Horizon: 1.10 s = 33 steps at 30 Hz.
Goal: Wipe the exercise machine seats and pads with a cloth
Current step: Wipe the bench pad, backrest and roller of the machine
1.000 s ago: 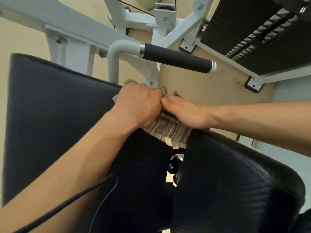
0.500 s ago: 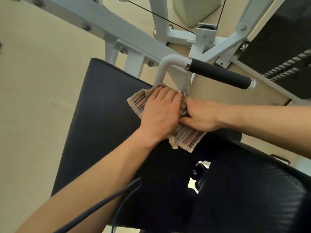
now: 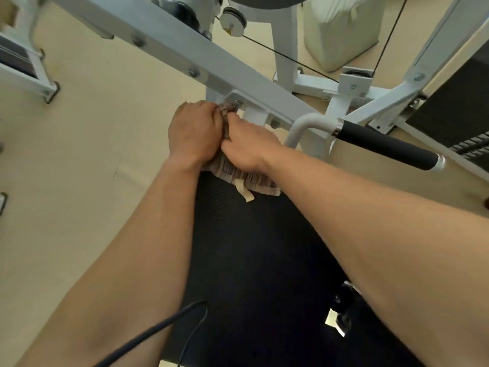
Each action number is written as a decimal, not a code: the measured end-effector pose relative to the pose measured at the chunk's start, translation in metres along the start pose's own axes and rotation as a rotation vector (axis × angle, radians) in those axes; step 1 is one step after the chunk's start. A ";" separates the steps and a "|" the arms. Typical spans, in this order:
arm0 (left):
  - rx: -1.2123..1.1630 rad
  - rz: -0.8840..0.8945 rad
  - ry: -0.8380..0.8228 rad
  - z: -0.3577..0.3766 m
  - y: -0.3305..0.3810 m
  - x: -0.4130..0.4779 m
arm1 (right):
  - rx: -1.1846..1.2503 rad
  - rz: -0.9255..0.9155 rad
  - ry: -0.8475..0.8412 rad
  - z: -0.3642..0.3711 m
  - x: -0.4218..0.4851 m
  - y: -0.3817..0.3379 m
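Note:
A black padded seat (image 3: 254,247) of a white exercise machine runs from the bottom of the view up to the middle. A striped cloth (image 3: 246,178) with a pale tag lies at the pad's far edge, mostly hidden under my hands. My left hand (image 3: 194,132) presses down on the cloth with its fingers curled over the far edge. My right hand (image 3: 247,148) lies beside it, touching it, with its fingers bunching the cloth against the pad.
A white frame beam (image 3: 185,51) crosses just beyond the hands. To the right a white bar ends in a black foam handle (image 3: 386,147). A cable and pulley (image 3: 232,21) sit behind. Beige floor (image 3: 79,154) lies on the left. A dark cord (image 3: 158,332) hangs at the bottom.
Both hands have slid the cloth to the left and farther away along the pad, up to its far edge beside the frame beam. The view has swung right; the handle now lies right of the hands.

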State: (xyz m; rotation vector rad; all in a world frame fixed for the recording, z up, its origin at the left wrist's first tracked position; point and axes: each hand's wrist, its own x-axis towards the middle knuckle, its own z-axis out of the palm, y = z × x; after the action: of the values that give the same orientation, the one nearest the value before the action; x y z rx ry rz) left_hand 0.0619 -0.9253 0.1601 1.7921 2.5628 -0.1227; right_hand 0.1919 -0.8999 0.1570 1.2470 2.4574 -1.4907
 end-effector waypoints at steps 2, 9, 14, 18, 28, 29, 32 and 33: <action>-0.080 -0.134 -0.055 0.001 -0.005 0.012 | 0.099 0.035 0.104 0.013 0.008 -0.008; -0.013 0.121 0.100 0.031 0.025 -0.068 | -0.141 0.116 0.559 0.067 -0.065 0.035; 0.014 0.265 0.067 0.022 0.019 -0.063 | -0.188 0.149 0.540 0.060 -0.064 0.034; -0.075 -0.025 -0.107 -0.003 -0.003 0.003 | -0.073 -0.014 0.336 0.033 -0.004 0.003; -0.670 -0.401 -0.343 0.001 -0.032 0.031 | -0.028 0.023 0.225 0.022 0.033 -0.016; -0.558 -0.307 -0.274 0.002 -0.032 0.023 | -0.077 0.029 0.335 0.033 0.025 -0.015; -0.440 -0.079 0.025 0.006 -0.026 -0.016 | -0.064 0.070 0.656 0.071 -0.009 -0.014; -0.420 -0.011 0.089 0.008 -0.027 -0.023 | -0.037 0.061 0.695 0.075 -0.012 -0.015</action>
State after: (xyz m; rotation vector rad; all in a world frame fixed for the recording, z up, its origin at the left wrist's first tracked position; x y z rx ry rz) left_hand 0.0444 -0.9566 0.1546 1.6524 2.4146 0.4688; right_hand 0.1629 -0.9667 0.1319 2.0925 2.7493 -1.1114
